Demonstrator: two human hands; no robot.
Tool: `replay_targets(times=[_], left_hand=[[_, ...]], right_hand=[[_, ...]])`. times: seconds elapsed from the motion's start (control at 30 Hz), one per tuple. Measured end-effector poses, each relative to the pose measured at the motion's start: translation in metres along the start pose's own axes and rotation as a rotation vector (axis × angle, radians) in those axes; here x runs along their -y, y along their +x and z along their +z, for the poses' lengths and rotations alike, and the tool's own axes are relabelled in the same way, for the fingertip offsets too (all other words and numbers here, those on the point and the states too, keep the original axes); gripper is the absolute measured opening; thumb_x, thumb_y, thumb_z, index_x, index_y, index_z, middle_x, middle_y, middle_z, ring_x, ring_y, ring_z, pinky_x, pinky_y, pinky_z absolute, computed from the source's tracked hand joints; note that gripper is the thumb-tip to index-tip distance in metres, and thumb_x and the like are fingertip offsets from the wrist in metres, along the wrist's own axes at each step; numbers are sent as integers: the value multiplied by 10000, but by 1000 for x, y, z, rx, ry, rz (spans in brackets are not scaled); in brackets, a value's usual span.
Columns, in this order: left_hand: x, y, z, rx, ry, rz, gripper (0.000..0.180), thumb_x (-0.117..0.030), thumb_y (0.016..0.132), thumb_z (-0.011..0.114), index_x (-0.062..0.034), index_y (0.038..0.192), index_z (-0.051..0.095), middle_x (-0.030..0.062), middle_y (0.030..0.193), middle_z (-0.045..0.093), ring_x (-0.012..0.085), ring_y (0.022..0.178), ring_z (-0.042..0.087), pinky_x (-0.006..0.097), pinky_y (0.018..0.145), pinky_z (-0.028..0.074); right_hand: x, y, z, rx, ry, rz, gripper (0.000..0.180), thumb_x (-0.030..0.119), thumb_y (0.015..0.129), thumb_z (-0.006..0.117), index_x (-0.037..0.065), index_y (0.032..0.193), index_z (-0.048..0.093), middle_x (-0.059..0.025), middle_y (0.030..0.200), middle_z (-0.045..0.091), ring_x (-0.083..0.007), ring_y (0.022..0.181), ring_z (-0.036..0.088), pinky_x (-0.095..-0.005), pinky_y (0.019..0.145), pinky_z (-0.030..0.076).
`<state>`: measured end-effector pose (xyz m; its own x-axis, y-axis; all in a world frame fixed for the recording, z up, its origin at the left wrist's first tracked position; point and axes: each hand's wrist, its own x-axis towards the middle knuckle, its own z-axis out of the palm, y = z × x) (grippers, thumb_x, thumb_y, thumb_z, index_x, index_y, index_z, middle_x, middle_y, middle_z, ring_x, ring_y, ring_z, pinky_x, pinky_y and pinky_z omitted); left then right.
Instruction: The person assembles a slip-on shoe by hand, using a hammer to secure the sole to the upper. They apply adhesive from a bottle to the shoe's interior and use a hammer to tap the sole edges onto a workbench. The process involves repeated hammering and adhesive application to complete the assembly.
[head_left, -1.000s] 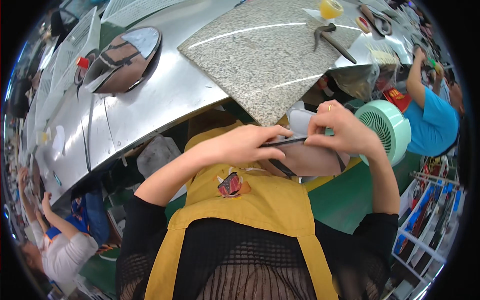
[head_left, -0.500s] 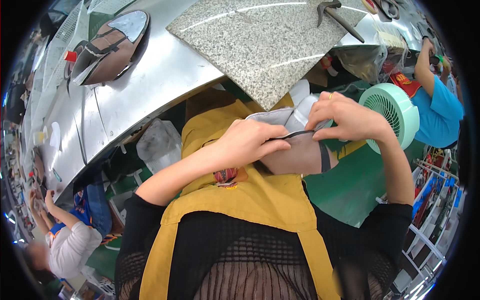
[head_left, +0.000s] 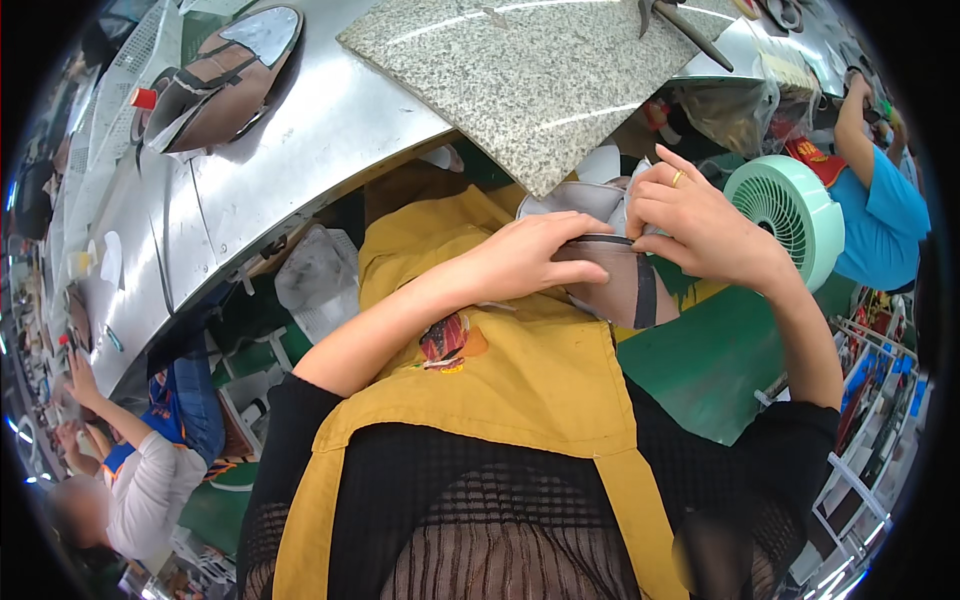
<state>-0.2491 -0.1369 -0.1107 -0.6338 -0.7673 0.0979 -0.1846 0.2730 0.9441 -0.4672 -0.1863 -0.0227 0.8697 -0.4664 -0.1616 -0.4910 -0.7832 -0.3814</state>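
A brown-grey shoe upper point(head_left: 612, 292) with black trim and a pale grey lining is held in front of my yellow apron, just below the near corner of the stone slab. My left hand point(head_left: 535, 255) is closed over its left edge, the thumb lying along the brown outer side. On the other side, my right hand point(head_left: 695, 220) pinches the opening's edge between thumb and fingers, its index finger raised. The hands hide part of the upper. Another brown shoe upper point(head_left: 215, 90), with a shiny silver piece at one end, lies on the metal table.
A speckled stone slab point(head_left: 500, 75) rests on the metal table point(head_left: 330, 120), a hammer point(head_left: 695, 35) on its far right. At right stand a mint-green fan point(head_left: 790, 220) and a rack point(head_left: 870, 430). Co-workers in blue point(head_left: 880, 220) and white point(head_left: 155, 495) are on either side.
Both hands and the shoe upper have shifted slightly right and up. My right index finger has lifted, and my left thumb lies further across the upper.
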Motion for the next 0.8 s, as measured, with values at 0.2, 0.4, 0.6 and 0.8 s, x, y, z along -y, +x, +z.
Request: replay_targets(times=[0.2, 0.4, 0.6, 0.8], left_hand=[[-16, 1, -21, 134, -48, -229, 294, -306, 847, 621, -76, 1030, 621, 140, 847, 646, 311, 802, 619, 392, 686, 470], [1, -12, -25, 7, 88, -233, 278, -227, 843, 642, -68, 1071, 629, 139, 860, 653, 273, 737, 626, 332, 669, 475], [7, -16, -43, -53, 52, -216, 260, -149, 828, 667, -43, 1063, 633, 85, 962, 650, 196, 857, 626, 297, 736, 477], [-1, 14, -74, -87, 104, -380, 218, -181, 858, 636, -27, 1013, 629, 83, 925, 663, 150, 803, 637, 273, 729, 492]], right_hand=[[-5, 4, -8, -13, 81, 49, 107, 190, 759, 688, 99, 788, 639, -3, 716, 536, -195, 811, 489, -348, 893, 342], [-19, 24, 14, 11, 288, 112, 117, 223, 796, 671, 112, 831, 689, 4, 717, 581, -174, 766, 500, -319, 837, 329], [-9, 45, 24, -154, 261, 139, 73, 181, 762, 685, 120, 801, 690, -4, 691, 546, -182, 773, 488, -317, 824, 329], [-23, 61, 18, -239, 90, 202, 70, 197, 771, 657, 132, 749, 644, 18, 716, 558, -183, 801, 520, -360, 854, 350]])
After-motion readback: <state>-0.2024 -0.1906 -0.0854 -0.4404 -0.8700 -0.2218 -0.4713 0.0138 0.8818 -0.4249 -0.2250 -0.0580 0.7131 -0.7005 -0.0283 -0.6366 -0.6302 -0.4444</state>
